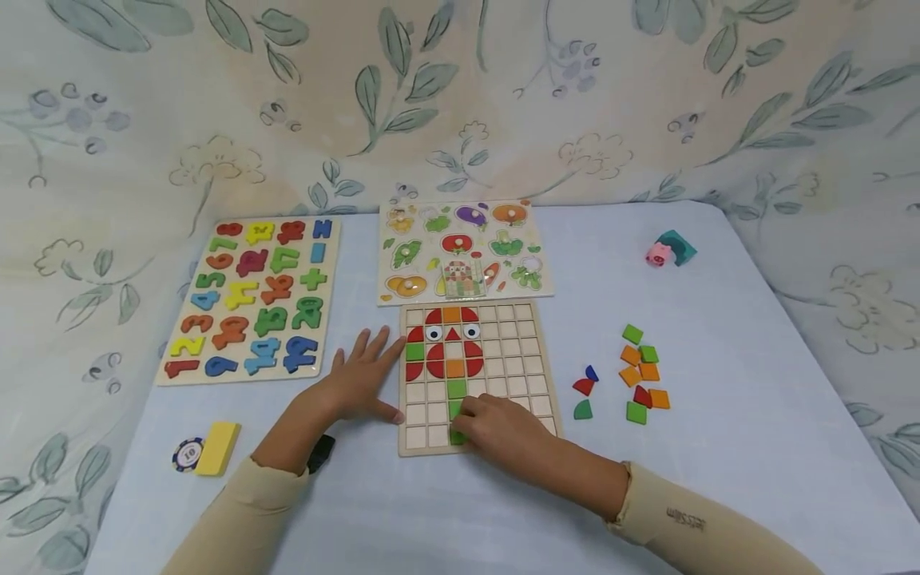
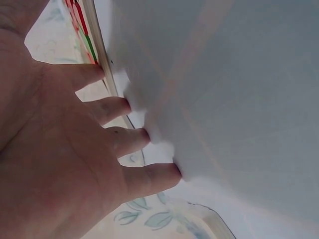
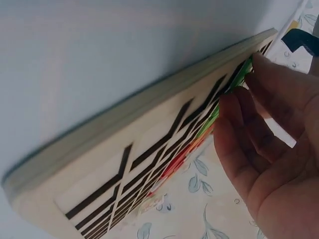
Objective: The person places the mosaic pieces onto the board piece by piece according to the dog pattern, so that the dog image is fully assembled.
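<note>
A wooden grid board (image 1: 509,388) lies mid-table, with red, orange and green pieces and two eye pieces making a figure in its cells. Down one column runs a line of green square tiles (image 1: 457,389). At that column's bottom cell, my right hand (image 1: 506,431) pinches a green square tile (image 1: 458,438) with bent fingers; the right wrist view shows its fingertips on green at the board's near edge. My left hand (image 1: 357,386) rests palm down beside the board's left edge, fingers spread and holding nothing, the thumb tip by the edge.
Loose colored tiles (image 1: 649,371) and several curved pieces (image 1: 584,386) lie right of the board. A number puzzle (image 1: 247,303) stands at left, a vegetable puzzle (image 1: 424,231) behind. A yellow block (image 1: 218,449), a poker chip (image 1: 188,454) and a pink pig figure (image 1: 657,255) sit farther out.
</note>
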A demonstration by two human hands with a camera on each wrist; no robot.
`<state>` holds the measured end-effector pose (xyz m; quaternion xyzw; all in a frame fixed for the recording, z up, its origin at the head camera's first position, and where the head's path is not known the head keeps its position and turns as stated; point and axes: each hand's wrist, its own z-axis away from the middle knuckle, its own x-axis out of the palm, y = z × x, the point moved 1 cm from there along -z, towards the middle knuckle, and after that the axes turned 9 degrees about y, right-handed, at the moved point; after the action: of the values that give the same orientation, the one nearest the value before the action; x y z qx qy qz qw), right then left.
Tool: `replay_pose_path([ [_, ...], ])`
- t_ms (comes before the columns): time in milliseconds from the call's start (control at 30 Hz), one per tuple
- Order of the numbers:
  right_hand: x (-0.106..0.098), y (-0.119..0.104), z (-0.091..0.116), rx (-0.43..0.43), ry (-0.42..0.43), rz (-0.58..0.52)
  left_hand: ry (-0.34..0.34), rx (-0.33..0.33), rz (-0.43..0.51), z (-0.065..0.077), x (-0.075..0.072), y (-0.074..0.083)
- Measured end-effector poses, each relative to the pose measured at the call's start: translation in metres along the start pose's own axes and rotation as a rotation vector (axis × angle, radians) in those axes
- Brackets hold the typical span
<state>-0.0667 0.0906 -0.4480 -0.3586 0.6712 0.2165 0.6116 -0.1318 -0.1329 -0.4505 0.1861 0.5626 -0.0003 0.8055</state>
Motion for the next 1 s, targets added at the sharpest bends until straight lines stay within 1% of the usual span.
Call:
replay_pose_path([
  [133, -0.004, 0.004, 0.001, 0.001, -0.006, -0.017, 0.003, -0.006, 0.021, 0.002, 0.001, 0.0],
  [200, -0.01, 0.011, 0.003, 0.04, -0.015, -0.031, 0.006, -0.011, 0.021, 0.004, 0.002, -0.002],
  [233, -0.014, 0.017, 0.005, 0.077, -0.012, -0.038, 0.008, -0.012, 0.02, 0.005, 0.003, -0.004],
  [267, -0.018, 0.025, 0.009, 0.129, -0.011, -0.045, 0.01, -0.01, 0.019, 0.006, 0.003, -0.004],
  [333, -0.027, 0.046, 0.02, 0.245, 0.011, -0.024, 0.016, 0.002, 0.019, 0.006, 0.002, -0.005],
  [400, -0.035, 0.074, 0.037, 0.371, 0.045, 0.037, 0.019, 0.016, 0.02, 0.004, 0.002, -0.005],
  [500, -0.048, 0.116, 0.067, 0.589, 0.069, 0.136, 0.014, 0.038, 0.008, -0.001, 0.0, -0.002],
  [567, -0.051, 0.139, 0.08, 0.701, 0.049, 0.162, 0.021, 0.043, 0.002, 0.001, -0.001, -0.004],
  [633, -0.052, 0.155, 0.09, 0.78, 0.009, 0.15, 0.025, 0.051, -0.002, 0.001, -0.002, -0.004],
  [700, -0.051, 0.164, 0.097, 0.802, -0.029, 0.126, 0.029, 0.057, -0.004, 0.0, -0.003, -0.003],
  [767, -0.049, 0.169, 0.099, 0.795, -0.047, 0.11, 0.025, 0.056, 0.004, 0.0, -0.003, -0.001],
  [867, -0.046, 0.173, 0.098, 0.774, -0.045, 0.106, 0.016, 0.042, 0.005, 0.002, -0.004, 0.0],
  [1000, -0.045, 0.175, 0.093, 0.732, -0.037, 0.148, 0.009, 0.036, 0.003, 0.003, -0.004, 0.0],
])
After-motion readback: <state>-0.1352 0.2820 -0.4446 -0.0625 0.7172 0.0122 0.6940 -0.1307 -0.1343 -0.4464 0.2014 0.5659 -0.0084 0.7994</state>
